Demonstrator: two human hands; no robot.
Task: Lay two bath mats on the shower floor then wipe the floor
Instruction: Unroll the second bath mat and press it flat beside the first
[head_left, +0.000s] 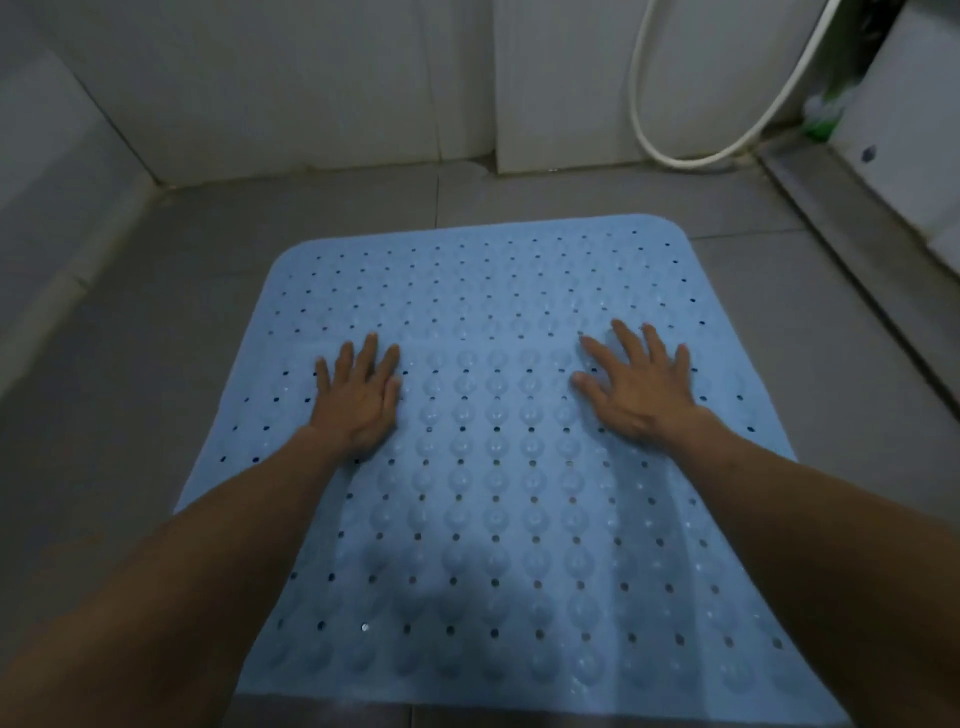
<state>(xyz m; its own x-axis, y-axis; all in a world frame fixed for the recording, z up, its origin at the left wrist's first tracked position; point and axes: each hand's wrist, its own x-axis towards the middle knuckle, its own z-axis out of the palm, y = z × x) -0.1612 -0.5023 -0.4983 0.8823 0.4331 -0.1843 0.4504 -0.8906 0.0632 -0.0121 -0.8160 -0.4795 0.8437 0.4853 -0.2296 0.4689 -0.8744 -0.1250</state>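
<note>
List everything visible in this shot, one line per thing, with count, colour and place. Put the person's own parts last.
bath mat: one, light blue with holes and bumps, flat on the floor, centre.
floor: grey tiles, showing around the mat.
walls: white panels, at the back and left.
hose: one, white, looping down the back wall at right.
green item: one, green and white, far right corner; too blurred to identify.
left hand: one, fingers straight, pressing flat on the mat.
right hand: one, fingers spread, pressing flat on the mat.

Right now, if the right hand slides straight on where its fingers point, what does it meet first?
Probably only more blue mat, then its far edge and bare floor tiles; the right hand meets nothing else before the wall.
</note>
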